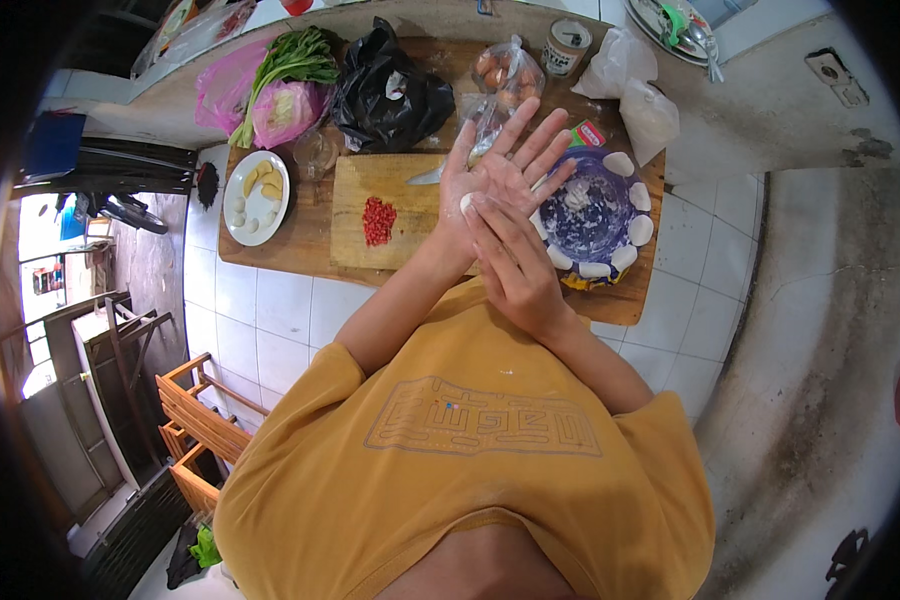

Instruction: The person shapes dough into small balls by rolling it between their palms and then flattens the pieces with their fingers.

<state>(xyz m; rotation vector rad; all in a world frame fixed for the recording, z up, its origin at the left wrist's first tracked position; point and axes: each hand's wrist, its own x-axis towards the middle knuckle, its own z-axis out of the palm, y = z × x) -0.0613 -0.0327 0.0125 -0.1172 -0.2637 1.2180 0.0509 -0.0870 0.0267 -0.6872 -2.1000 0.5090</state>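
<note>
Palm up with spread, floury fingers, my left hand (495,176) is over the right part of a wooden cutting board (412,251). My right hand (514,262) holds a small piece of white dough (466,202) with its fingertips against the base of the left palm. Chopped red chili (379,221) lies on the board, and a knife blade (425,177) shows behind the left thumb. At the right, a purple plastic basin (586,206) has flour inside and flattened white dough pieces (640,230) around its rim.
A white plate (232,176) with yellowish slices and white pieces is at the left of the wooden table (311,259). Along the back are leafy greens (300,56), a black plastic bag (390,97), bagged eggs (506,71), a tin can (566,49) and bags of white contents (649,112).
</note>
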